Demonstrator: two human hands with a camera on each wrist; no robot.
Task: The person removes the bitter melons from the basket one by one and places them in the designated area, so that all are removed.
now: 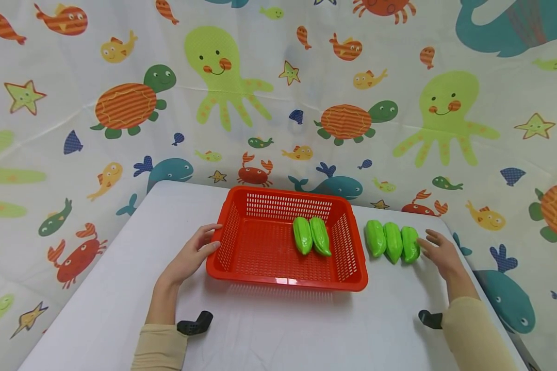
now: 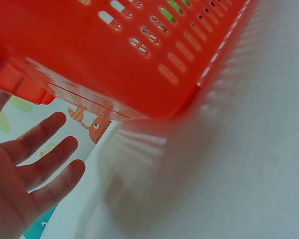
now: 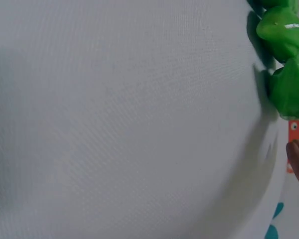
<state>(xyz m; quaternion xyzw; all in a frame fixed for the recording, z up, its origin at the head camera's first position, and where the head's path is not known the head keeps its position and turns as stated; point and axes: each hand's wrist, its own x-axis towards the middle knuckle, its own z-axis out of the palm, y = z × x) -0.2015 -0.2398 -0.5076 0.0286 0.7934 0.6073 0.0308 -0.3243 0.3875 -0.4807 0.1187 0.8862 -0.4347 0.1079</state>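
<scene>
My left hand [image 1: 196, 251] is at the left rim of a red plastic basket [image 1: 288, 283], fingertips right at the rim. In the left wrist view its fingers [image 2: 50, 169] are straight and spread beside the basket's slotted wall [image 2: 119, 64]. Two glossy green, ridged, tapered fruits [image 1: 302, 235] lie side by side inside, toward the basket's right. Three more of the same kind [image 1: 393, 242] stand in a row on the table to its right. My right hand [image 1: 443, 252] hovers at the rightmost green fruit [image 1: 410, 245], fingers loosely extended and holding nothing.
A white table [image 1: 278, 335] carries everything, with a sea-animal curtain [image 1: 269, 103] hanging behind its far edge. Black wrist-worn devices [image 1: 196, 323] stick out from both sleeves.
</scene>
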